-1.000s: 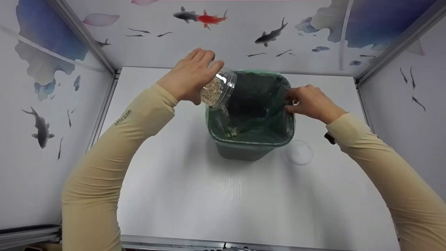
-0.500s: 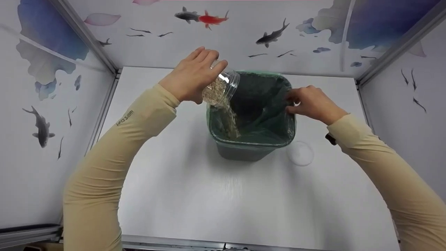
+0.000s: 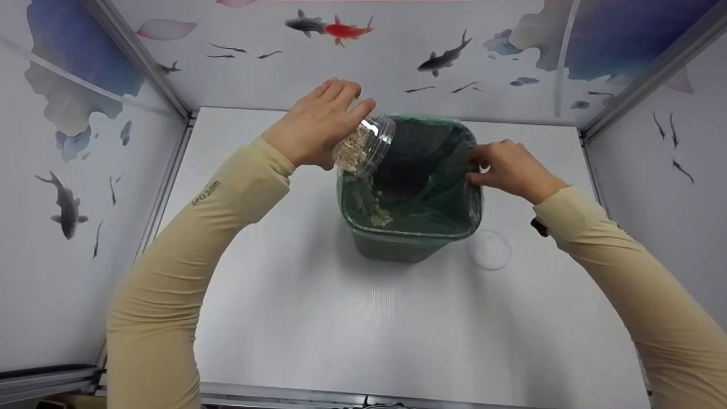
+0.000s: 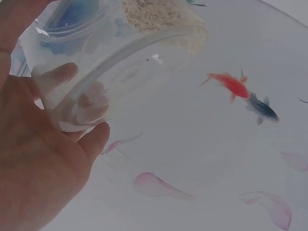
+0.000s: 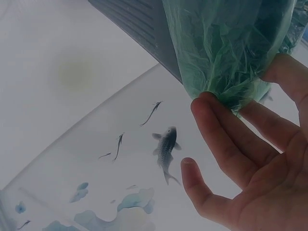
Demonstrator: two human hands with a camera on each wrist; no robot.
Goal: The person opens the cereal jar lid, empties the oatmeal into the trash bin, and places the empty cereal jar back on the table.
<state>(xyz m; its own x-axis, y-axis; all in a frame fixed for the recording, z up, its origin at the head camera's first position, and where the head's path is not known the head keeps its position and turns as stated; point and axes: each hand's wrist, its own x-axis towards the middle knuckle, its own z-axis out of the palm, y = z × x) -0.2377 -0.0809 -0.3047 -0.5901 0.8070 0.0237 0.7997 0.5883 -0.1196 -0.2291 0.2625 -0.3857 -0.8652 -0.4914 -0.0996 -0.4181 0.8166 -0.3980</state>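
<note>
My left hand (image 3: 318,126) grips a clear plastic jar (image 3: 379,145), tipped on its side with its mouth over a green-lined trash can (image 3: 392,250). Pale oat-like flakes (image 3: 352,150) lie inside the jar. More flakes (image 3: 380,218) have gathered low in the liner, a few falling above them. In the left wrist view, fingers show through the jar's (image 4: 130,72) clear wall. At the can's right rim, my right hand (image 3: 508,170) holds the edge with thumb and fingers. The right wrist view has its fingertips against the crinkled green bag (image 5: 226,57).
A clear round lid (image 3: 489,250) lies flat on the white table (image 3: 318,329), just right of the trash can. White panels (image 3: 386,68) printed with fish enclose the table at the back and both sides.
Flakes poured from the jar in a thick stream half a second ago; now only a thin trickle falls. The jar has shifted slightly right. The right hand has stayed at the rim.
</note>
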